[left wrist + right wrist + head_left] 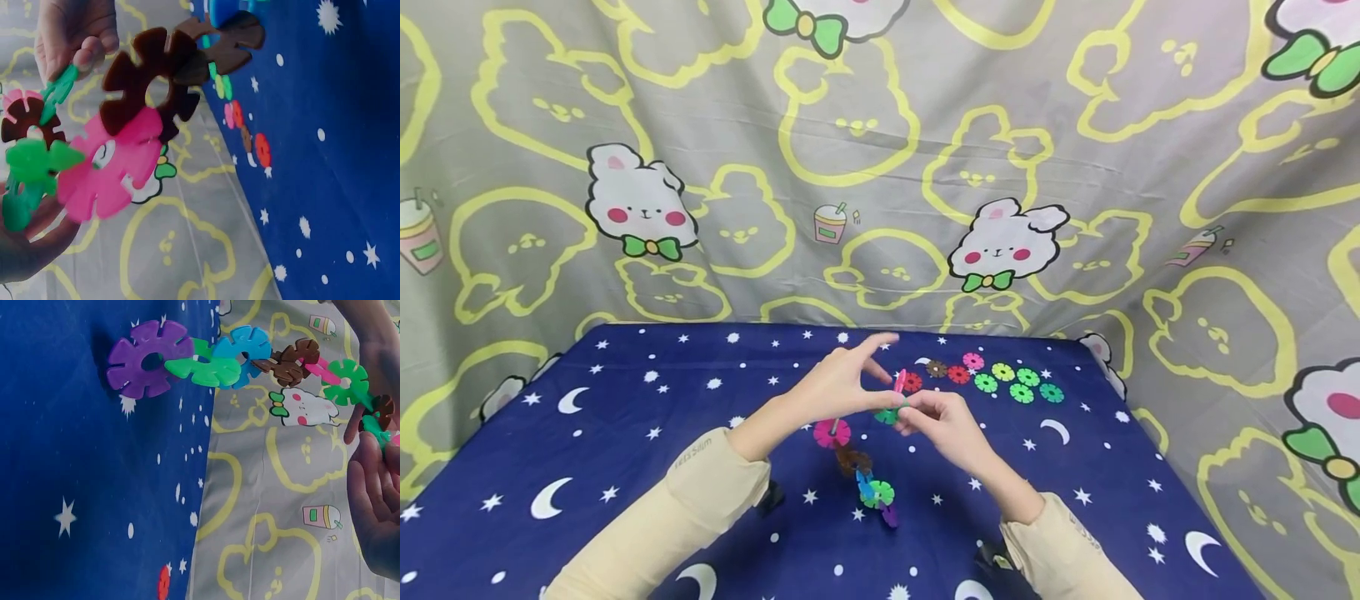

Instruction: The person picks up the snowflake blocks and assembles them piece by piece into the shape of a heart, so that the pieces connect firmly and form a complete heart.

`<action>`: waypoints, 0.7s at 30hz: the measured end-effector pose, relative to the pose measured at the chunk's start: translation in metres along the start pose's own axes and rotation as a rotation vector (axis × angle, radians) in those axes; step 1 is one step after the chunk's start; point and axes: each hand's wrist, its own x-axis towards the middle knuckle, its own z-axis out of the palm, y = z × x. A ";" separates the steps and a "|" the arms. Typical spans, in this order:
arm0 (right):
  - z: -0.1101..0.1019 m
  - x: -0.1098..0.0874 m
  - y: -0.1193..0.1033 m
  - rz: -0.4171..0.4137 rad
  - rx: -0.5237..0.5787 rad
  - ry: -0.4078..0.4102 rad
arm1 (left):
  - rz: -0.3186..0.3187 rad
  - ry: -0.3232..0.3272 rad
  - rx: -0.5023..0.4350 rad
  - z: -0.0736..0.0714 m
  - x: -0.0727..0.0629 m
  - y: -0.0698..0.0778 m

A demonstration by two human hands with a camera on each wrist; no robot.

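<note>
Nearest us, at the lower left of the head view, is a cream sleeve point(655, 533). Near the centre, the right hand's point(951, 429) thumb and fingertips pinch a green notched disc point(60, 92); the left hand's point(827, 385) index finger and thumb are spread wide, and we cannot tell whether its other fingers grip anything. The snowflake-disc chain point(850, 461) drops toward the lower centre, ending in a purple disc point(888, 514). We judge it well along, with green, blue, brown and pink pieces linked; nine loose discs point(1021, 392), right of centre, are not yet joined
</note>
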 end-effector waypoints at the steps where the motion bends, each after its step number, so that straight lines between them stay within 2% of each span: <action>1: 0.001 0.000 0.000 -0.002 0.001 0.003 | 0.005 -0.020 0.003 0.000 0.000 -0.001; 4: 0.003 0.001 0.000 -0.004 0.009 0.008 | 0.036 -0.059 -0.014 0.002 0.000 -0.004; 11: 0.005 0.003 0.003 0.012 0.058 -0.031 | 0.073 -0.088 -0.120 0.005 0.001 -0.012; 17: -0.001 0.010 0.009 -0.005 0.089 -0.080 | 0.028 -0.077 -0.181 0.004 0.002 -0.016; 21: -0.017 0.017 0.019 0.027 0.086 -0.014 | -0.012 -0.064 -0.156 -0.001 0.002 -0.017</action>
